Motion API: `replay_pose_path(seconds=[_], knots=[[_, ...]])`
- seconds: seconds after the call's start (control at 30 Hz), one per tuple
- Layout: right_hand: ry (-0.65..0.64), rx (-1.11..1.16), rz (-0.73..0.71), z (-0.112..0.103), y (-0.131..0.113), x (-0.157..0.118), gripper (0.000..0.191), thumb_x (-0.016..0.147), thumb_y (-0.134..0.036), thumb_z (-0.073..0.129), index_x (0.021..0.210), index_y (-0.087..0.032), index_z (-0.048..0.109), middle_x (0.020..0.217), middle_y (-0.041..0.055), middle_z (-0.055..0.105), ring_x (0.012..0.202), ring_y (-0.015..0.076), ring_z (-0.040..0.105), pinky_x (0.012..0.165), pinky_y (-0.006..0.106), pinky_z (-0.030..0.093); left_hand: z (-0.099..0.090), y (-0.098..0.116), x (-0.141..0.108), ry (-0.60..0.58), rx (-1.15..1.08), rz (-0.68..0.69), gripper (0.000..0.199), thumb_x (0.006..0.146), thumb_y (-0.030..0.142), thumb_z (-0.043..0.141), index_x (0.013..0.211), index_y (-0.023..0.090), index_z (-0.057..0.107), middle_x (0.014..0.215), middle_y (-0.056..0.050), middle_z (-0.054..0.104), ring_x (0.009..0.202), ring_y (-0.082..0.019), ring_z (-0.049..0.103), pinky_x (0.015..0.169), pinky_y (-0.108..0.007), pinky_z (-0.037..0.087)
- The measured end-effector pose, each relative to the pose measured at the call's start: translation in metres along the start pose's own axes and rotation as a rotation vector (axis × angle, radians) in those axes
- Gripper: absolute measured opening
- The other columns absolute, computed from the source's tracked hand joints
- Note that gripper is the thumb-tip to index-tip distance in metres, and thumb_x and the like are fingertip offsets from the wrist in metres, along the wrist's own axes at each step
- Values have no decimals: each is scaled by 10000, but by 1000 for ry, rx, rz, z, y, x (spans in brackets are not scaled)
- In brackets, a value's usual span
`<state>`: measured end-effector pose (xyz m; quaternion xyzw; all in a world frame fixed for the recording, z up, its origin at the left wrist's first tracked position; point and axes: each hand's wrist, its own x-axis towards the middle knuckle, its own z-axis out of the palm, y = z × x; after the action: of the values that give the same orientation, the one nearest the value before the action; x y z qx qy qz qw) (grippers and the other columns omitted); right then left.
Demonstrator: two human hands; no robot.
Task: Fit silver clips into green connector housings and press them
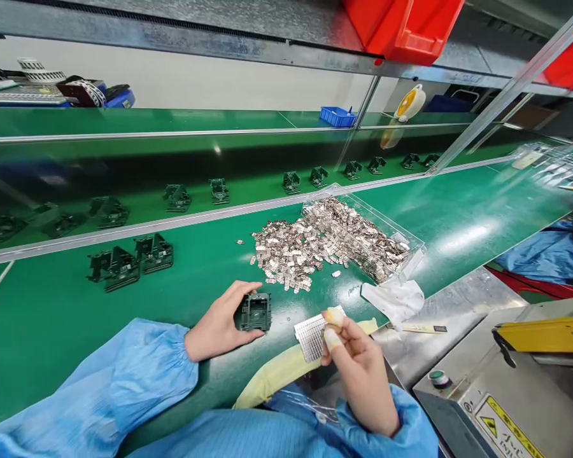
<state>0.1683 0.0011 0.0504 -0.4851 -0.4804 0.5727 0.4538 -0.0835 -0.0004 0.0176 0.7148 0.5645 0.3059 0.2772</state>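
My left hand (226, 323) is closed around a dark green plastic housing (256, 313) with a square opening, thumb and fingers on its sides, at the green bench surface. My right hand (358, 359) wears yellowish finger cots and is pinched shut; what lies between the fingertips is too small to make out. Just behind those fingertips is a silvery ribbed plate (309, 337), partly hidden by the hand. A heap of small metal pieces (286, 254) lies beyond both hands, spilling from a clear plastic tray (413, 257).
More dark green housings (153, 253) stand at left on the bench, with others along the belt behind a metal rail (195, 216). A white cloth (396, 302) and a yellow strip (272, 375) lie nearby. A machine (506, 381) stands at right; red bins (405, 28) sit overhead.
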Motion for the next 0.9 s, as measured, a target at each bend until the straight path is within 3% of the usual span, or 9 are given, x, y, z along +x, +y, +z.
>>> replay_pose_path(seconds=[0.1,0.2,0.3,0.4,0.5,0.6,0.9], knots=[[-11,28,5,2,2,-10,316,759,-464,753,865,-171,700,621,14,611,518,126,538,481,228,505,22,19,11,117,-241,11,545,700,302,787,1175,223,530,1164,-98,541,1059,-248,599,777,-328,579],[51,45,-20,-2,4,-18,264,808,-437,721,842,-177,686,619,21,625,521,125,549,489,216,492,47,41,20,176,-522,59,498,686,291,802,1116,220,560,1216,-103,522,1060,-237,604,742,-289,577],[195,33,-111,-3,10,-26,185,834,-377,701,859,-194,685,685,23,638,592,136,580,552,225,505,67,61,23,44,-796,-17,496,666,232,815,1090,230,558,1044,-46,616,859,-166,650,685,-243,565],[364,-43,-229,1,20,-31,125,827,-321,699,891,-215,710,991,65,651,895,191,625,784,287,525,79,72,22,-67,-983,-136,553,636,183,836,1089,243,524,863,25,637,723,-112,647,658,-204,551],[407,-56,-217,8,28,-31,161,843,-327,668,961,-232,722,1285,94,556,1133,256,572,935,371,482,84,76,19,-61,-1052,-133,542,634,145,833,1067,250,524,918,28,643,739,-97,651,662,-182,547],[407,-57,-194,17,34,-30,188,829,-327,678,980,-225,730,1409,114,477,1222,298,532,978,416,458,85,75,15,-29,-1067,-105,516,687,108,787,1100,270,525,947,36,635,741,-74,638,676,-160,541],[507,-193,-351,30,42,-30,61,827,-217,656,863,-196,701,1380,120,492,1248,263,505,891,329,476,94,74,1,-84,-1124,-47,468,871,184,668,1256,331,446,1025,9,610,879,-87,621,814,-173,522]])
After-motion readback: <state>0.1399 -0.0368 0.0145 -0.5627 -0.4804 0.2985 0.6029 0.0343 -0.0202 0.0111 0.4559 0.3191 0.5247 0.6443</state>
